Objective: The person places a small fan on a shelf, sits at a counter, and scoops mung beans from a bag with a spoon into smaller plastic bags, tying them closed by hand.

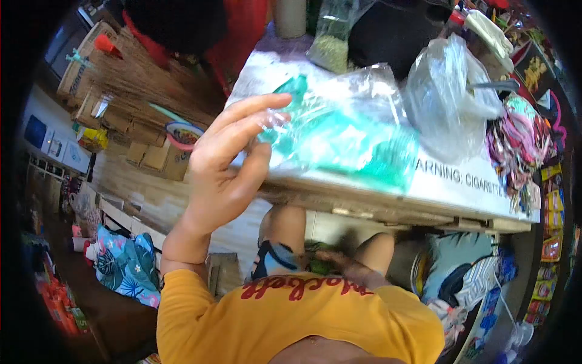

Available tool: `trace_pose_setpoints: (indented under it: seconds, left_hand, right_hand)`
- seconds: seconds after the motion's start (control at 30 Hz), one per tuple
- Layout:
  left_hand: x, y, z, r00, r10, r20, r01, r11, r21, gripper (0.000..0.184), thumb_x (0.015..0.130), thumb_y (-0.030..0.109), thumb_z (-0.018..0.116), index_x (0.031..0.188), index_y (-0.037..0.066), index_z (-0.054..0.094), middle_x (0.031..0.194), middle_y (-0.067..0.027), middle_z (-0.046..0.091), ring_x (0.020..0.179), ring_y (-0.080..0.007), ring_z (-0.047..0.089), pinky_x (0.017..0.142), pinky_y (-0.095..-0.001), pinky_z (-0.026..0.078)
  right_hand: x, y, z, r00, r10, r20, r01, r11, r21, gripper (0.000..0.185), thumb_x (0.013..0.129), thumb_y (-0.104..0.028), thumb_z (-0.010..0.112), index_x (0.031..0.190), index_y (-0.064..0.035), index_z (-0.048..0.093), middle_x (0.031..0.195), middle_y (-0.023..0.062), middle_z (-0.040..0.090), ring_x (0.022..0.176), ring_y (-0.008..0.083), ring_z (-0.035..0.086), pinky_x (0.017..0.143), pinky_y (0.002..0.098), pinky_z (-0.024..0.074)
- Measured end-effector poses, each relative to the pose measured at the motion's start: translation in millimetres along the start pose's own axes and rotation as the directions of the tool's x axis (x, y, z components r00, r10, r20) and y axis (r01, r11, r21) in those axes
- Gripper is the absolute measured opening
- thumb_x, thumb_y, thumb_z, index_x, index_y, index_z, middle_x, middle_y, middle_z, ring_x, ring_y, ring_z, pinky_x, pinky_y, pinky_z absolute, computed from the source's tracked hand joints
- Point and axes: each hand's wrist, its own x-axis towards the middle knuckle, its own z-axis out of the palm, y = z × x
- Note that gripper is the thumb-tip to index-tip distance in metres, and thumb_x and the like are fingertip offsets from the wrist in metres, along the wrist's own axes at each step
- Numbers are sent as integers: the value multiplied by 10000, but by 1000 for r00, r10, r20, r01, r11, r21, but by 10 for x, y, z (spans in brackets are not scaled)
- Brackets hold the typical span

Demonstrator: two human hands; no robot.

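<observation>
My left hand point(227, 151) is raised over the left edge of the white table point(461, 188), its thumb and fingers closed on the edge of a clear plastic. Green plastic packaging point(357, 148) with a clear, shiny part lies to its right on the tabletop. Low in my lap, below the table edge, is my right hand point(342, 262), in shadow beside something green; its fingers are not clear.
A translucent bag point(445, 97) with a spoon handle point(500, 85) stands at the right, near bundled colourful cords point(521, 133). Behind is a bag of greenish bits point(330, 51). A person in red point(242, 30) is across the table. Broom bristles point(145, 73) are at left.
</observation>
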Motion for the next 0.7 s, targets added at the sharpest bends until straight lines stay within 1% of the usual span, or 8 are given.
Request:
trace_pose_setpoints:
  seconds: [0.03, 0.13, 0.3, 0.4, 0.5, 0.6, 0.67, 0.7]
  left_hand:
    - [112, 8, 28, 999, -11, 33, 10, 1000, 25, 360, 759, -133, 481, 1090, -22, 571, 1189, -179, 581, 962, -187, 622, 661, -211, 449]
    - [487, 30, 179, 991, -120, 55, 123, 991, -61, 340, 736, -120, 484, 1042, -58, 619, 1220, -198, 551, 1103, -254, 553, 926, -315, 426]
    - [883, -79, 214, 969, -203, 142, 218, 971, -101, 407, 719, -108, 485, 1105, -25, 585, 1222, -216, 539, 1108, -248, 546, 943, -334, 428]
    - [1017, -117, 167, 956, -237, 171, 252, 965, -74, 330, 734, -112, 506, 1039, -30, 602, 1197, -149, 573, 951, -135, 566, 754, -223, 432]
    - [1052, -88, 127, 939, -248, 239, 264, 964, -35, 316, 730, -102, 503, 1026, -37, 590, 1200, -135, 563, 1020, -143, 536, 824, -232, 411]
    - [953, -66, 122, 917, -307, 253, 347, 929, -128, 306, 734, -98, 492, 1022, -45, 581, 1205, -123, 552, 1059, -146, 519, 863, -236, 401]
    - [857, -18, 191, 932, -286, 224, 333, 920, -209, 268, 723, -78, 499, 974, -51, 589, 1217, -135, 543, 1114, -169, 507, 936, -279, 387]
    - [765, -25, 213, 929, -281, 239, 338, 909, -245, 283, 730, -73, 508, 999, -48, 590, 1219, -131, 544, 1098, -159, 513, 927, -270, 394]
  right_hand:
    - [43, 48, -96, 1000, -9, 14, 9, 1000, -1, 275, 875, -215, 488, 996, 17, 571, 943, 194, 555, 871, 362, 556, 768, 433, 426]
    - [112, 164, -334, 997, -37, 66, 37, 999, -1, 293, 882, -226, 486, 1038, 11, 558, 1002, 193, 537, 921, 357, 539, 808, 427, 410]
    - [128, 297, -698, 989, -78, 129, 78, 997, 0, 331, 892, -245, 483, 1107, 1, 536, 1099, 192, 505, 1005, 347, 511, 874, 417, 383]
    - [100, 359, -803, 986, -86, 146, 86, 996, 4, 357, 899, -257, 481, 1148, -5, 523, 1158, 192, 486, 1055, 341, 494, 913, 411, 367]
    - [52, 361, -885, 984, -94, 150, 95, 995, 5, 385, 905, -268, 479, 1190, -11, 510, 1216, 191, 467, 1106, 336, 477, 953, 405, 351]
    - [3, 359, -864, 984, -109, 139, 107, 994, 18, 414, 911, -280, 477, 1231, -17, 497, 1275, 191, 448, 1156, 330, 460, 993, 399, 335]
    - [-44, 316, -827, 983, -133, 123, 128, 991, 43, 434, 915, -287, 476, 1259, -21, 488, 1314, 190, 436, 1190, 326, 449, 1019, 395, 325]
    - [-109, 292, -820, 982, -152, 113, 146, 988, 55, 445, 918, -291, 475, 1272, -23, 483, 1333, 190, 429, 1207, 324, 443, 1032, 393, 320]
